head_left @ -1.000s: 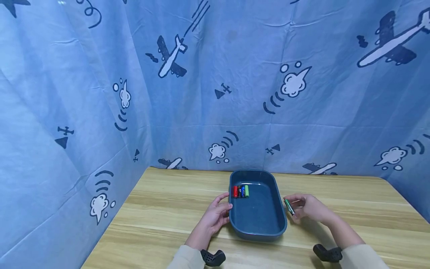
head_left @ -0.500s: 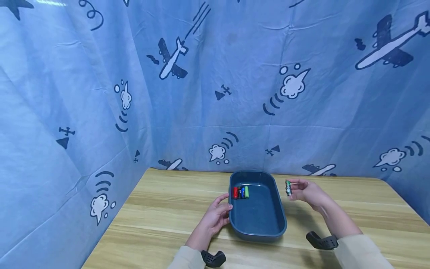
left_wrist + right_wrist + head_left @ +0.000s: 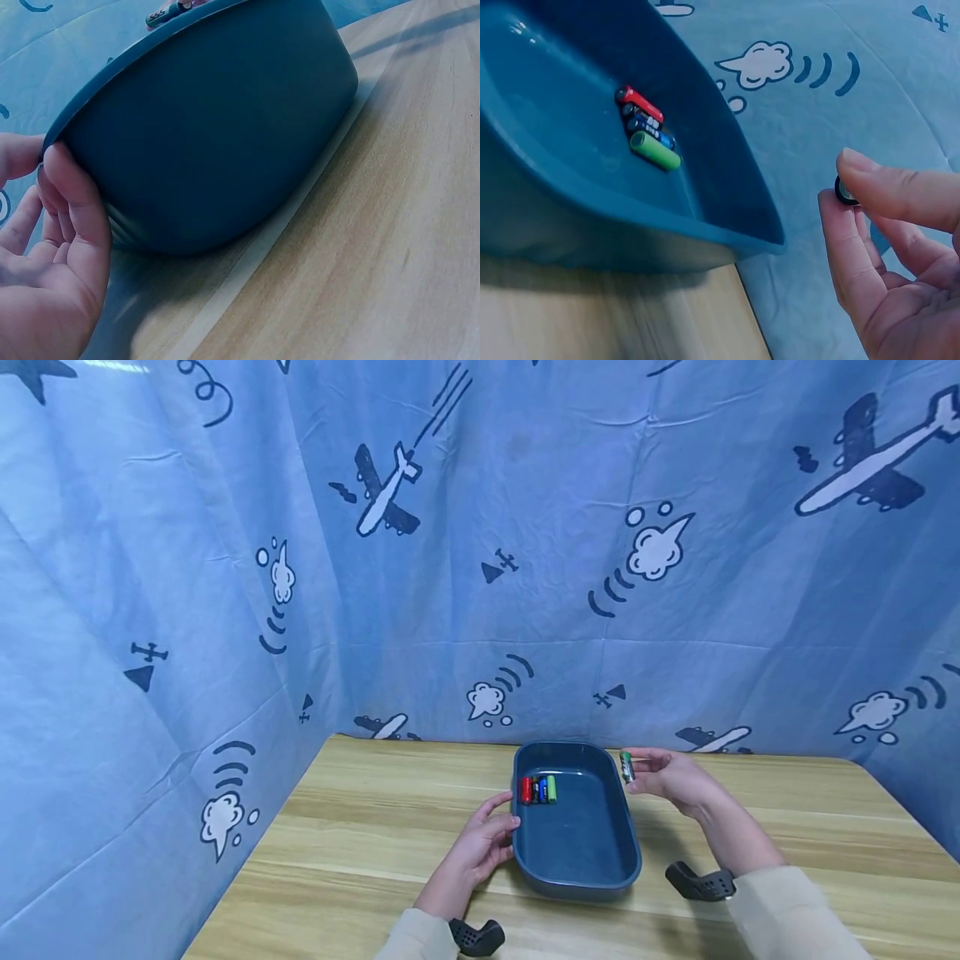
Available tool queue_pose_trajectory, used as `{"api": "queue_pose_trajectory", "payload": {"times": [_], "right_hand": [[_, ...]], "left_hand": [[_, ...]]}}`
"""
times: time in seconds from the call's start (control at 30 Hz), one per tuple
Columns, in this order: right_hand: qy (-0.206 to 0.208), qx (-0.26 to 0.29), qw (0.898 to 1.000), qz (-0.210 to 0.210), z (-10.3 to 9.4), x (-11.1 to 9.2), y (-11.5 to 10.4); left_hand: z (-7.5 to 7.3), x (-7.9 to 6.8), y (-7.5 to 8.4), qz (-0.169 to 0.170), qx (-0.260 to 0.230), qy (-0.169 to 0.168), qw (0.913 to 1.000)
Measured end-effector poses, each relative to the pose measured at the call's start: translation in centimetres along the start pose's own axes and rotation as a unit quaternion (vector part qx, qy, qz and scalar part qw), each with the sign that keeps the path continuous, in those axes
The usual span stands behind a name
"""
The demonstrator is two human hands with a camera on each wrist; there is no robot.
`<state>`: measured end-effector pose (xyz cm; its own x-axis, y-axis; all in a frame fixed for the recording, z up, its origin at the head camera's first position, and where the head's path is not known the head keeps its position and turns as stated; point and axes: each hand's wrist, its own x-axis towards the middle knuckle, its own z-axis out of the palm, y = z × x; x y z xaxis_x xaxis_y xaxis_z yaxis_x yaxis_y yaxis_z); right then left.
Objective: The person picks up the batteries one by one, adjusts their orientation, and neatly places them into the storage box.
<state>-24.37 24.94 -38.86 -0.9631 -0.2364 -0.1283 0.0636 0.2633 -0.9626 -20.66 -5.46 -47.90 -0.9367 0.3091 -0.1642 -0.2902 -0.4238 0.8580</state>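
Note:
My right hand [image 3: 671, 781] pinches a green-and-dark battery [image 3: 627, 767] between thumb and fingertips, held up beside the right rim of a deep blue tray [image 3: 577, 852]. Only an end of this battery [image 3: 846, 192] shows in the right wrist view. At the tray's left side, my left hand [image 3: 483, 843] grips the rim, as the left wrist view also shows. Inside the tray, in a row along the left wall, lie a red battery [image 3: 527, 791], a black battery [image 3: 535, 790], a blue battery [image 3: 543, 790] and a light green battery [image 3: 552, 789].
The tray stands on a wooden table [image 3: 375, 827] near its back edge. Behind and to the left hangs a blue curtain [image 3: 547, 527] printed with planes. Black camera mounts sit on both wrists, close to the sleeves [image 3: 780, 910].
My right hand has lifted the battery, moved it away from me and then left toward the tray's right rim, turning it more upright. The left hand and tray have stayed in place.

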Motion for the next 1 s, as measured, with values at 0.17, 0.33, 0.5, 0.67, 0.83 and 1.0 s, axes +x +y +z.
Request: {"api": "queue_pose_trajectory", "payload": {"times": [0.17, 0.33, 0.5, 0.67, 0.83, 1.0], "right_hand": [[0.007, -0.005, 1.0, 0.011, 0.4, 0.4, -0.4], [0.004, -0.007, 1.0, 0.007, 0.8, 1.0, -0.9], [0.001, 0.01, 1.0, 0.009, 1.3, 1.5, -1.3], [0.012, 0.018, 1.0, 0.012, 1.9, 2.0, -1.6], [0.018, 0.033, 0.999, 0.011, 2.6, 2.4, -1.7], [0.026, 0.038, 0.999, 0.017, 3.2, 2.8, -1.6]], "left_hand": [[0.0, 0.0, 0.1, -0.002, 0.001, 0.003, 1.0], [0.0, 0.0, 0.1, -0.002, -0.001, 0.003, 1.0], [0.0, 0.2, 0.0, -0.001, -0.005, 0.003, 1.0], [0.0, 0.2, 0.0, 0.0, -0.005, 0.002, 1.0], [0.0, 0.1, 0.0, -0.001, -0.006, 0.003, 1.0], [0.0, 0.1, 0.0, -0.001, -0.004, 0.001, 1.0]]}}
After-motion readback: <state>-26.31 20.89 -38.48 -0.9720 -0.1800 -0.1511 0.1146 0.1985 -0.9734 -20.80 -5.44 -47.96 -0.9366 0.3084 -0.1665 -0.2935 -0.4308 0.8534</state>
